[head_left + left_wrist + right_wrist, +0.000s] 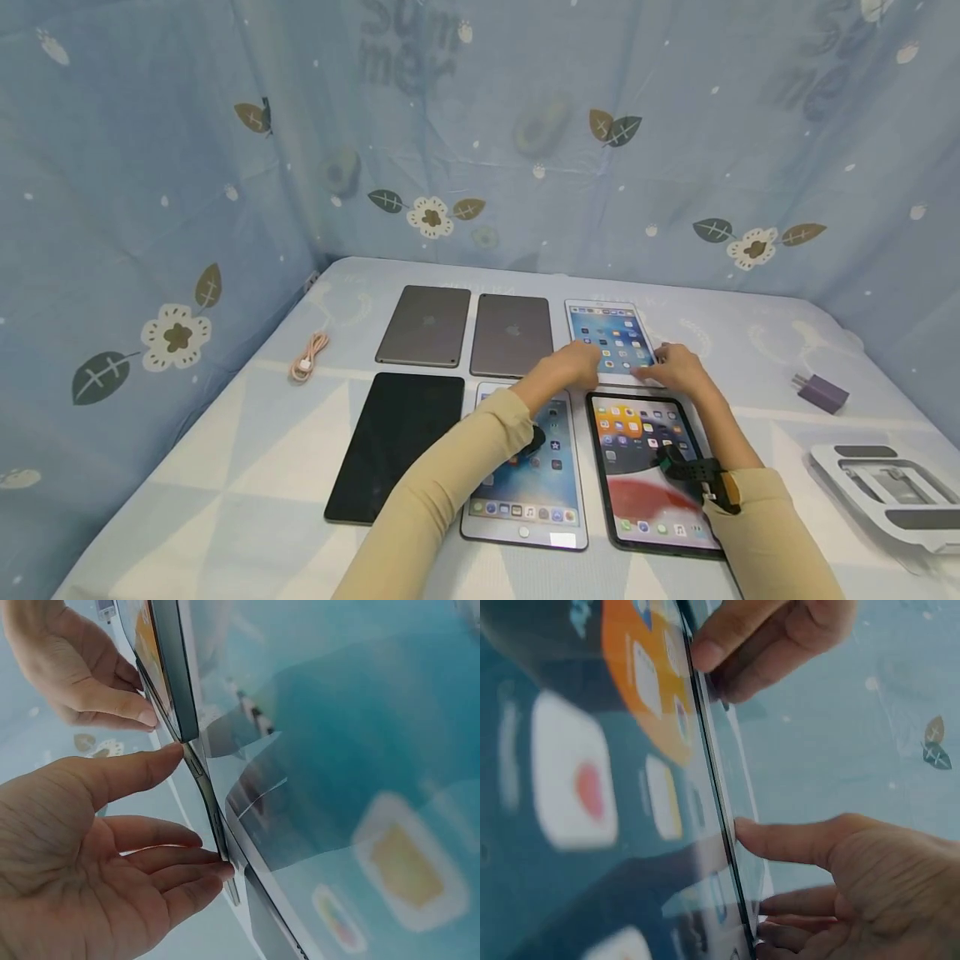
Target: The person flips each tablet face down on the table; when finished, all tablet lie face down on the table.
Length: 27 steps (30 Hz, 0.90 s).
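At the back right lies a white-framed tablet (pixel 617 329), its screen lit with app icons. My left hand (pixel 576 365) holds its left front corner, though the fingertips are partly hidden in the head view. With my right hand (pixel 677 368) I grip the right front corner, thumb over the border and fingers at the side edge. In the left wrist view, the left hand (pixel 97 855) has thumb and fingers against a thin tablet edge. The right wrist view shows the right hand (pixel 885 881) touching that edge too. Below my forearms lie a lit white tablet (pixel 525 517) and a lit black-framed tablet (pixel 626 500).
Two grey tablets lie face down at the back, one left (pixel 426 325) and one centre (pixel 513 333). A dark-screened tablet (pixel 397 433) is at front left. A coiled cable (pixel 309 357) sits far left. On the right are a purple charger (pixel 822 393) and a white stand (pixel 888 483).
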Available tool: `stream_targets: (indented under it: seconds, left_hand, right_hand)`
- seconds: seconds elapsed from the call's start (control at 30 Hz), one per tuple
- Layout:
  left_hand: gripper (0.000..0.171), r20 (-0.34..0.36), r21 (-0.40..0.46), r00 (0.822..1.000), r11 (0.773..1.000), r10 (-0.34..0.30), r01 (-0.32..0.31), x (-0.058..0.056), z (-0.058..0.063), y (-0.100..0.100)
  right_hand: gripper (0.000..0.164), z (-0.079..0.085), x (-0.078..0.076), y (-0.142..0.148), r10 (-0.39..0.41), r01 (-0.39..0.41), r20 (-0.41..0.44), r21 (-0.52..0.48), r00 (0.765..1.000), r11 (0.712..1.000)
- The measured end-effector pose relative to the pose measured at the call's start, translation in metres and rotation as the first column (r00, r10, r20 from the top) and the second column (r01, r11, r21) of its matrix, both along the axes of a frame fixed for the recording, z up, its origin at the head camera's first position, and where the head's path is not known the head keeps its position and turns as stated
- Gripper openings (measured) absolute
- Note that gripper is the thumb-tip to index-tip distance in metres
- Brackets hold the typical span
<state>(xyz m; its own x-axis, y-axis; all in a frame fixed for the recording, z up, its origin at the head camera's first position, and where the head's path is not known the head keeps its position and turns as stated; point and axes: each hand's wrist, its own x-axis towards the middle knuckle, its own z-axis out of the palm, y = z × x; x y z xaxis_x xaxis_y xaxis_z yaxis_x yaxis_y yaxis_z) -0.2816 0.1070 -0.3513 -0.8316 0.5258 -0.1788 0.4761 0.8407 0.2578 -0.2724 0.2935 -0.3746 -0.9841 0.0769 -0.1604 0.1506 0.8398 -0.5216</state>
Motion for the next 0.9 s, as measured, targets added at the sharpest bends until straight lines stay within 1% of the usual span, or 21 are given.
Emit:
stream_targets:
  seconds: [0.13, 0.23, 0.3, 0.43, 0.57, 0.63, 0.73, 0.83, 0.9]
  left_hand:
    - [0.021, 0.006, 0.011, 1.0, 1.0, -0.001, 0.001, -0.0019, -0.0009, 0.0004]
    - [0.025, 0.004, 0.006, 1.0, 1.0, -0.001, 0.001, -0.0022, -0.0007, 0.0009]
    - [0.026, -0.005, -0.003, 1.0, 1.0, 0.001, -0.001, -0.0021, -0.0008, 0.0016]
    - [0.022, -0.009, 0.005, 1.0, 1.0, 0.006, -0.006, -0.0019, -0.0021, 0.0027]
    - [0.021, -0.002, 0.048, 1.0, 0.998, 0.031, -0.031, -0.0024, -0.0035, 0.0034]
    - [0.022, -0.002, 0.054, 0.999, 0.998, 0.041, -0.041, -0.0029, -0.004, 0.0038]
    - [0.023, 0.003, 0.04, 0.999, 0.999, 0.032, -0.032, -0.0039, -0.004, 0.0043]
    - [0.024, 0.005, 0.024, 1.0, 1.0, 0.017, -0.017, -0.0052, -0.0043, 0.0041]
    - [0.024, 0.011, 0.022, 1.0, 1.0, 0.008, -0.009, -0.0059, -0.0045, 0.0034]
  right_hand:
    - [0.079, -0.0032, -0.0017, -0.0037, -0.081, 0.077, -0.041, -0.102, 0.996, 0.992]
    - [0.078, -0.0036, -0.0037, -0.006, -0.131, 0.124, -0.057, -0.122, 0.99, 0.985]
    - [0.077, -0.0034, -0.0047, -0.007, -0.148, 0.141, -0.049, -0.124, 0.988, 0.982]
    - [0.079, -0.0013, -0.0045, -0.0081, -0.131, 0.132, 0.015, -0.128, 0.991, 0.983]
    - [0.078, 0.0017, -0.0045, -0.008, -0.105, 0.111, 0.071, -0.096, 0.992, 0.989]
    - [0.075, 0.0026, -0.0055, -0.0073, -0.093, 0.098, 0.078, -0.074, 0.993, 0.992]
    - [0.073, 0.0026, -0.0075, -0.0058, -0.074, 0.078, 0.072, -0.063, 0.995, 0.995]
    - [0.075, 0.0017, -0.0082, -0.0054, -0.083, 0.088, 0.055, -0.09, 0.995, 0.992]
    - [0.077, 0.0005, -0.0073, -0.0065, -0.111, 0.116, 0.045, -0.142, 0.993, 0.983]
